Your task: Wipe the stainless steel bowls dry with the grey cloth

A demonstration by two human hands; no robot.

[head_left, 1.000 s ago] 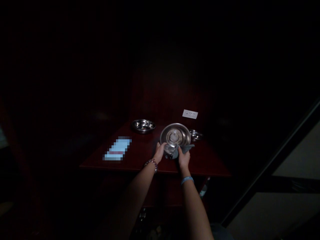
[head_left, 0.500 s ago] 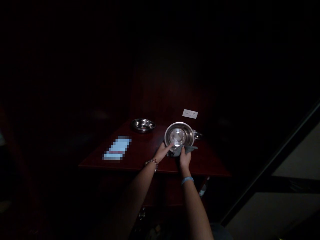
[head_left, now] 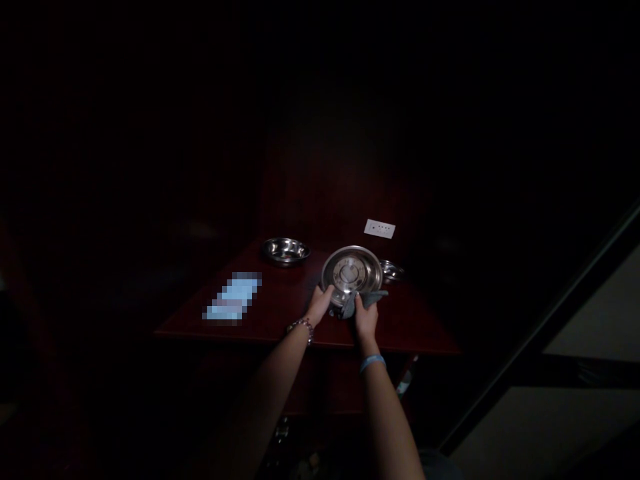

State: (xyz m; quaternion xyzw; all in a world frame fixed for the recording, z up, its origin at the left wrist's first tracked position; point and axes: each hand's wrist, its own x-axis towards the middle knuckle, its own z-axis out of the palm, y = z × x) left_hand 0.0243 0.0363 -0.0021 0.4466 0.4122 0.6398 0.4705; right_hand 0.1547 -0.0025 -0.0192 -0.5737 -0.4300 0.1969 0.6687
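Note:
A round steel plate (head_left: 351, 270) is tilted up toward me above a dark red table (head_left: 280, 313). My left hand (head_left: 320, 305) is closed on the plate's lower left rim. My right hand (head_left: 367, 319) is closed on a grey cloth (head_left: 361, 299), which is pressed against the plate's lower edge. A beaded bracelet is on my left wrist and a blue band on my right wrist.
A steel bowl (head_left: 286, 251) sits at the table's back left. A smaller steel dish (head_left: 393, 270) lies behind the plate on the right. A blurred pale blue item (head_left: 232, 298) rests on the left. A white wall outlet plate (head_left: 379, 229) is behind. The surroundings are dark.
The plate swung to the right and back to the left between my hands, and the cloth moved along its lower rim with it.

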